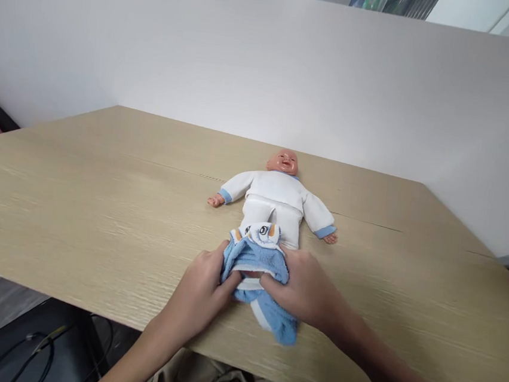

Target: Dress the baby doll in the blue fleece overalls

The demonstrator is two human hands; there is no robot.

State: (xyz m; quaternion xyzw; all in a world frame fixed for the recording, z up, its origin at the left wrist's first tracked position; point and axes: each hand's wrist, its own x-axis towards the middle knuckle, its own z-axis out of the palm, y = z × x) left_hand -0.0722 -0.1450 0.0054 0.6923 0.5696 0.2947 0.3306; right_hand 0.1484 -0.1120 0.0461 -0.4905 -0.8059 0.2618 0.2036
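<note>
On the desk [97, 230], near its front edge: fuzzy blue garment [255, 253], white-trimmed, dark eyes [264, 230], orange patches [271, 230]; left hand [204, 281] and right hand [310, 286] clamped on opposite sides.

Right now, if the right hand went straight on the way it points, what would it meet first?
The blue cloth, which the right hand grips; beyond it, perhaps the doll, though depth is unclear.

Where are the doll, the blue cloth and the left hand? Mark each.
Doll [278, 187]: head view, on its chest.
Blue cloth [259, 256]: head view, on its fuzzy blue upper part.
Left hand [205, 282]: head view, on its back.
</note>
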